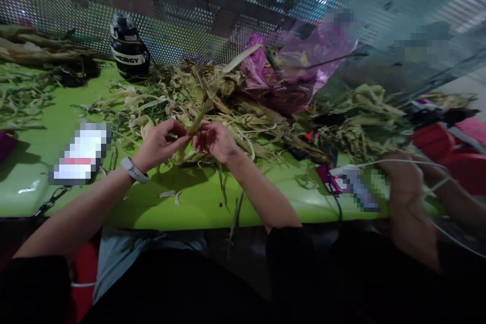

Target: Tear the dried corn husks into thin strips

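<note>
My left hand [163, 143], with a pale watch band [134, 170] at its wrist, is closed on a greenish-yellow plant strip [197, 120] above the table's front half. Close against it, my right hand [215, 140] has its fingers curled at the same strip. The strip slants up and to the right from between the fingertips. Behind both hands lies a long heap of dried husks and stems [212, 92]. Thin green leaves dangle below my right hand, over the table edge.
On the green table [152, 207] are a phone [81, 154] at left, a black bottle [129, 53] behind, a pink plastic bag [292, 78] on the heap, and a second phone [360, 190] with a white cable. Another person's arms [410, 202] reach in at right. A perforated metal screen [197, 10] stands behind.
</note>
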Demonstrator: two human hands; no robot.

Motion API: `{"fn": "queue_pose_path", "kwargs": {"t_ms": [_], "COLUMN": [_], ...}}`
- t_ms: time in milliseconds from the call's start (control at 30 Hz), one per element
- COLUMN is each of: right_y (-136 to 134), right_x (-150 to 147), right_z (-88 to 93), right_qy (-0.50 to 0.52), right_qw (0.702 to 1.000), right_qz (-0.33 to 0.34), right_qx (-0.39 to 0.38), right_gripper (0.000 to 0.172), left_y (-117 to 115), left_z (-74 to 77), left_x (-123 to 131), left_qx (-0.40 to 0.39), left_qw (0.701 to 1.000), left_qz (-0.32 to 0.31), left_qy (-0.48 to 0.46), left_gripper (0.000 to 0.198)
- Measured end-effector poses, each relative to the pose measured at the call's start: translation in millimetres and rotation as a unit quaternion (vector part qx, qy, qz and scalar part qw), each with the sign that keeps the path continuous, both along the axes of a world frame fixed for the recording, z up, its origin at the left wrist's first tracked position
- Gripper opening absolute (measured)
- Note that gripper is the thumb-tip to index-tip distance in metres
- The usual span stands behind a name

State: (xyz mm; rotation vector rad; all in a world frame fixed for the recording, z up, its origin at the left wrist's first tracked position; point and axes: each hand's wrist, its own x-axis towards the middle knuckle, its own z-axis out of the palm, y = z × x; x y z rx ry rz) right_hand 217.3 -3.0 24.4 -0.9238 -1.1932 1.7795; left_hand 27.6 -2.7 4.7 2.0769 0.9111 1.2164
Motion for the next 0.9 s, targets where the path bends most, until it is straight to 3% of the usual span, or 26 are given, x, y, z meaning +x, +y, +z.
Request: {"fn": "queue_pose_path", "kwargs": {"t_ms": [133,233,300,500,700,900], "right_y": [1,4,6,3,2,-1], "right_x": [-2,-3,-1,1,1,1], "right_z": [-5.5,-11.0,-12.8,-10.8,-10.3,-5.1], "right_qy": [-0.063,-0.133,-0.157,-0.188,-0.198,-0.167], "right_qw": [0.994,0.973,0.966,0.963,0.963,0.969], "right_qz": [-0.037,-0.072,-0.064,-0.013,-0.01,-0.001], "right_qx": [0.083,0.175,0.197,0.192,0.181,0.184], "right_gripper": [0.024,0.032,0.037,0.044,0.046,0.043], "left_y": [-1,-1,-1,2,0,1], "left_z": [-1.1,-0.9,-0.9,-1.2,3.8,6.4], "left_x": [4,5,5,2,1,-4], "left_qx": [-0.185,-0.271,-0.308,-0.363,-0.354,-0.398], "left_qw": [0.976,0.946,0.932,0.911,0.916,0.891], "left_qz": [-0.036,-0.065,-0.078,-0.13,-0.155,-0.194], "left_qy": [-0.113,-0.166,-0.178,-0.145,-0.109,-0.097], "left_gripper": [0.023,0.027,0.029,0.031,0.025,0.027]}}
